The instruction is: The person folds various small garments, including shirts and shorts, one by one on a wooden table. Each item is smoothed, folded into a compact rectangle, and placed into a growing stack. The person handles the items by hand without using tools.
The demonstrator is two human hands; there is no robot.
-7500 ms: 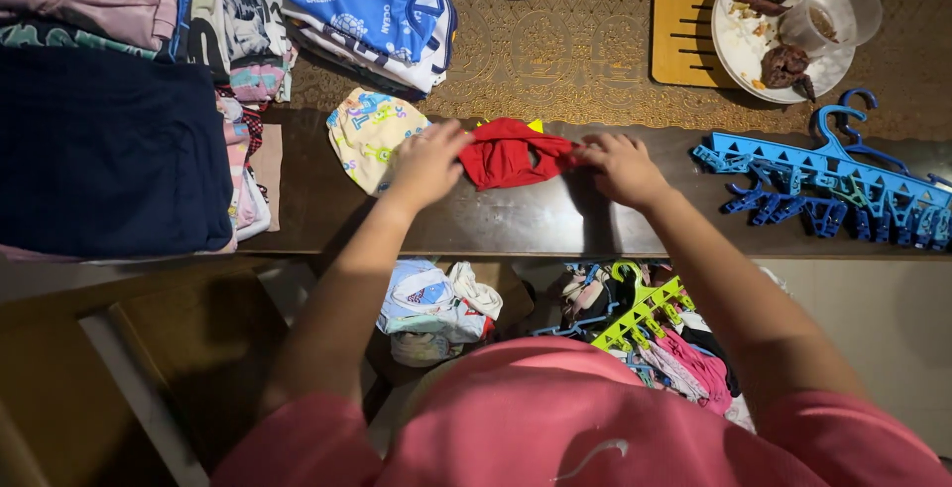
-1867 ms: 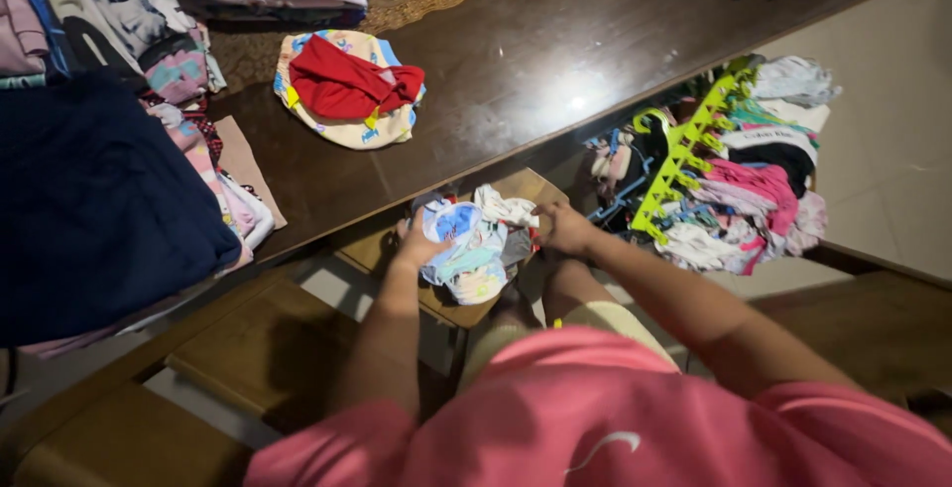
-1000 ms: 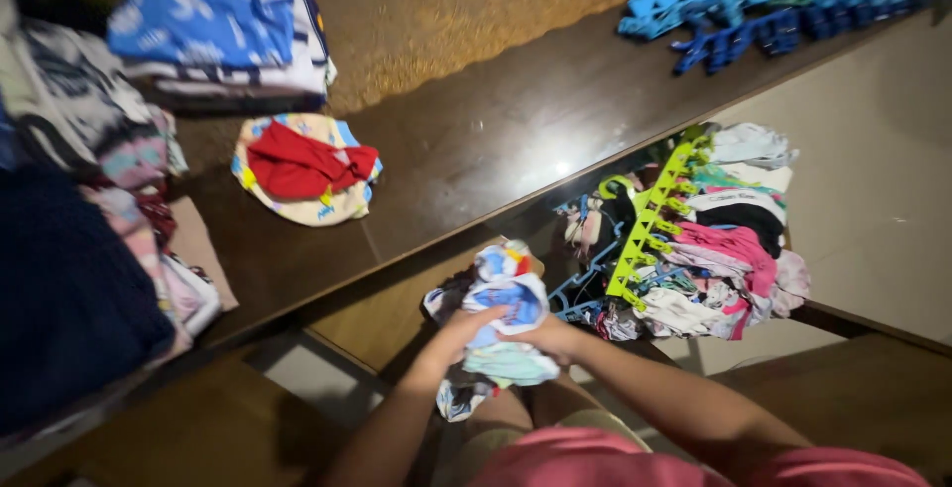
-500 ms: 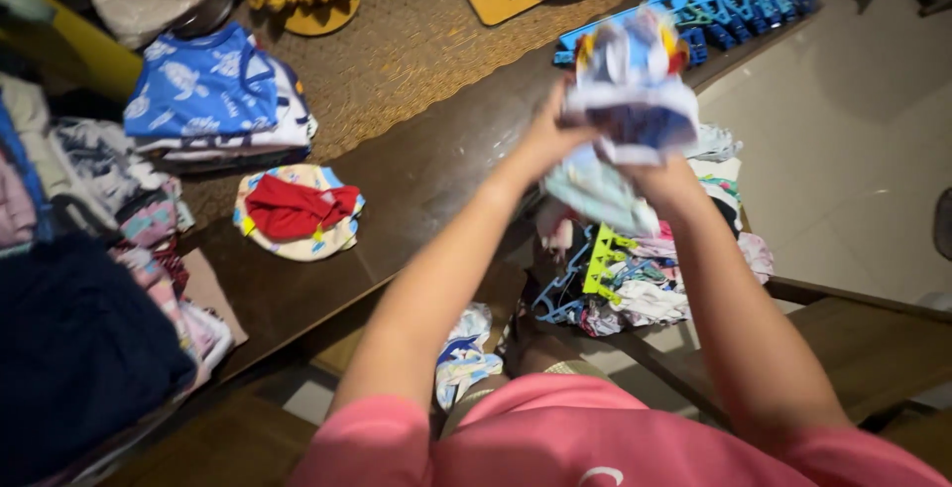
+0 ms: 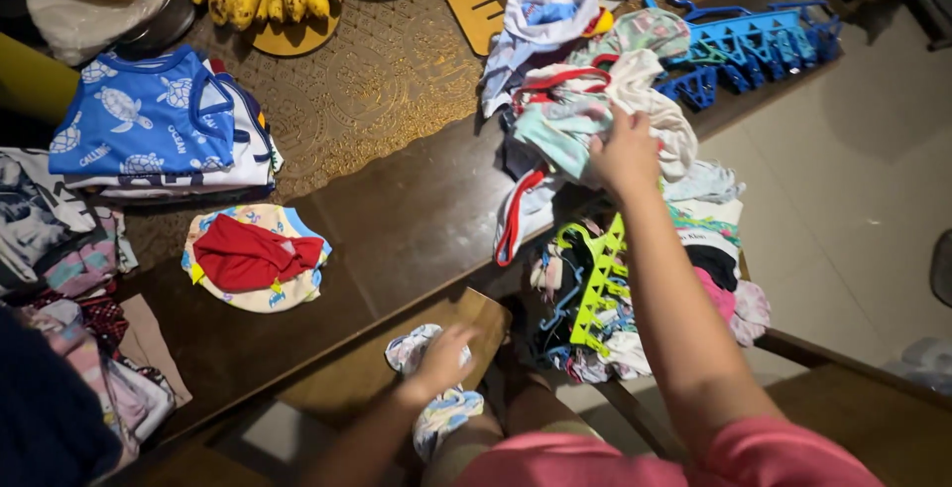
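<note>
While outstretched, hands [image 5: 623, 150] on laundry [image 5: 580, 100]

Right hand [image 5: 623, 153] outstretched, fingers curled; left hand [image 5: 443, 358] low, blurred, seemingly half-closed.

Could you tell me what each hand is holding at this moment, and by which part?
The right hand rests on a bundle of small clothes at its near edge; the left hand is on a patterned garment, its grip unclear.

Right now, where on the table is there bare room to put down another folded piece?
Bare dark wood lies between the red garment on its patterned cloth and the heap under the right hand. The left stacks and the blue clip hanger corner are crowded.
</note>
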